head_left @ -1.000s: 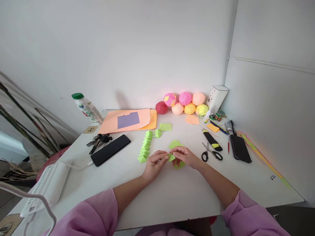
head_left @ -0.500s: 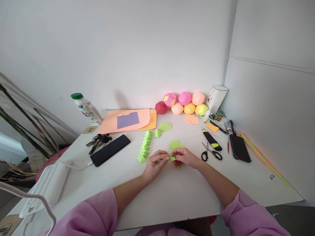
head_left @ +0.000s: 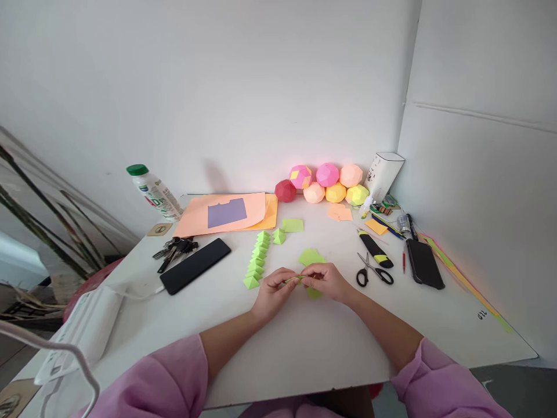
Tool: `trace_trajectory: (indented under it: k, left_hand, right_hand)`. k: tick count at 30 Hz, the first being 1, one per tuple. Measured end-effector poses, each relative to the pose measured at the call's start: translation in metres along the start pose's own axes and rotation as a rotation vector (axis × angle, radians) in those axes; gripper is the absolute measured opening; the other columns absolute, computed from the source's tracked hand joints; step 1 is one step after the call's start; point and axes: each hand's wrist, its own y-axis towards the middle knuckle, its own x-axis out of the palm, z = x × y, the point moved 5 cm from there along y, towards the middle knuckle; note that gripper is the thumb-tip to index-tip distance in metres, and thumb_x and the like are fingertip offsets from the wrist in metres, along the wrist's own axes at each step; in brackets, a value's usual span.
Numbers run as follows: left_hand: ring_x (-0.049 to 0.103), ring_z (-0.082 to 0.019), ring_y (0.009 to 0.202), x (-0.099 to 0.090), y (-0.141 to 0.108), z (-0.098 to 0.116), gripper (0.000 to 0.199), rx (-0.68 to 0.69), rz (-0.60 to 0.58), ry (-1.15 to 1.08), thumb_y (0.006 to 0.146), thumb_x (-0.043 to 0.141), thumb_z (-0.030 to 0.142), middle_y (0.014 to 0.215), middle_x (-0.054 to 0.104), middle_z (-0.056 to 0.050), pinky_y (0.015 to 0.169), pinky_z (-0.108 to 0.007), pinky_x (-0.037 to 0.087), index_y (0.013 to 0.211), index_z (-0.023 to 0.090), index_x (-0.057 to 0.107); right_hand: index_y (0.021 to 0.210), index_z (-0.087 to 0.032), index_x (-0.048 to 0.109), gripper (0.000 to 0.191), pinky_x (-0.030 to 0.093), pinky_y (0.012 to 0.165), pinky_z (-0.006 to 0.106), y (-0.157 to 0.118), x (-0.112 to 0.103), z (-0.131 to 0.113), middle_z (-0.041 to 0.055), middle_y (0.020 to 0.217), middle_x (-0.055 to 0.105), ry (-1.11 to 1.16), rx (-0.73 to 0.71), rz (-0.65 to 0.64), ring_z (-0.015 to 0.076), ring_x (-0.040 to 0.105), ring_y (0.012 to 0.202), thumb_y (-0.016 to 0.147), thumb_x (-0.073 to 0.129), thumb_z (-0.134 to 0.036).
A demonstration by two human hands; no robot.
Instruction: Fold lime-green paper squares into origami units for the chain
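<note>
My left hand [head_left: 275,290] and my right hand [head_left: 325,281] meet over the middle of the table. Both pinch one small green paper piece [head_left: 299,278], mostly hidden by the fingers. Behind the right hand lies a flat green paper cutout [head_left: 311,256], and another bit of green paper [head_left: 314,293] shows beneath it. To the left of my left hand runs a row of folded green paper pyramids [head_left: 256,261]. A single green pyramid [head_left: 279,236] stands apart near a green paper rectangle [head_left: 293,224].
Scissors [head_left: 373,270] and a utility knife [head_left: 375,248] lie to the right, with a black phone [head_left: 424,264] beyond. Faceted paper balls [head_left: 327,175] are stacked along the wall. Left are a power bank [head_left: 195,266], keys [head_left: 175,249], paper sheets [head_left: 191,215] and a bottle [head_left: 155,193].
My right fingers have closed in toward the left ones over the green piece, so less of it shows. The things on the table lie as before.
</note>
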Motion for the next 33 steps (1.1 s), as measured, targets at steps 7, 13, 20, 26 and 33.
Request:
trace_trajectory:
  k: [7, 13, 20, 26, 33]
  left_hand:
    - [0.059, -0.017, 0.075, -0.002, 0.001, -0.005, 0.01, -0.11, 0.054, -0.096, 0.07, 0.068, 0.029, 0.079, 0.066, -0.005, 0.068, -0.03, 0.048, 0.075, 0.022, 0.073]
    - [0.059, -0.016, 0.075, -0.001, 0.001, -0.008, 0.009, -0.137, 0.069, -0.158, 0.067, 0.071, 0.029, 0.081, 0.066, -0.005, 0.068, -0.03, 0.048, 0.073, 0.023, 0.074]
    - [0.059, -0.017, 0.075, -0.001, 0.0, -0.004, 0.01, -0.118, 0.046, -0.106, 0.069, 0.069, 0.028, 0.081, 0.066, -0.005, 0.068, -0.03, 0.048, 0.075, 0.023, 0.074]
    - [0.059, -0.017, 0.076, 0.0, 0.001, 0.0, 0.011, -0.118, 0.039, -0.091, 0.07, 0.068, 0.03, 0.08, 0.066, -0.005, 0.07, -0.031, 0.048, 0.075, 0.022, 0.073]
    - [0.055, -0.015, 0.073, 0.001, 0.0, -0.002, 0.016, -0.142, 0.014, -0.05, 0.073, 0.063, 0.033, 0.078, 0.06, -0.004, 0.067, -0.028, 0.045, 0.074, 0.018, 0.067]
  right_hand:
    - [0.077, -0.015, 0.069, 0.021, 0.044, 0.056, 0.024, 0.002, 0.001, 0.004, 0.0032, 0.069, 0.063, 0.002, 0.004, 0.081, 0.013, 0.056, 0.062, 0.074, 0.063, -0.035]
    - [0.081, -0.015, 0.07, 0.025, 0.046, 0.059, 0.026, 0.002, -0.001, 0.012, 0.0038, 0.068, 0.065, 0.016, 0.069, 0.11, 0.0142, 0.059, 0.061, 0.071, 0.066, -0.037]
    - [0.079, -0.014, 0.069, 0.028, 0.047, 0.056, 0.026, 0.003, 0.0, 0.016, 0.0049, 0.069, 0.066, 0.094, 0.114, 0.104, 0.0156, 0.062, 0.063, 0.069, 0.068, -0.039]
    - [0.077, -0.014, 0.069, 0.025, 0.045, 0.052, 0.024, 0.002, 0.0, 0.013, 0.0039, 0.066, 0.065, 0.089, 0.101, 0.112, 0.0133, 0.058, 0.058, 0.069, 0.068, -0.038]
    - [0.072, -0.016, 0.068, 0.014, 0.044, 0.053, 0.023, 0.002, 0.001, 0.004, 0.0053, 0.08, 0.066, -0.024, -0.002, 0.133, 0.0128, 0.057, 0.065, 0.072, 0.064, -0.03]
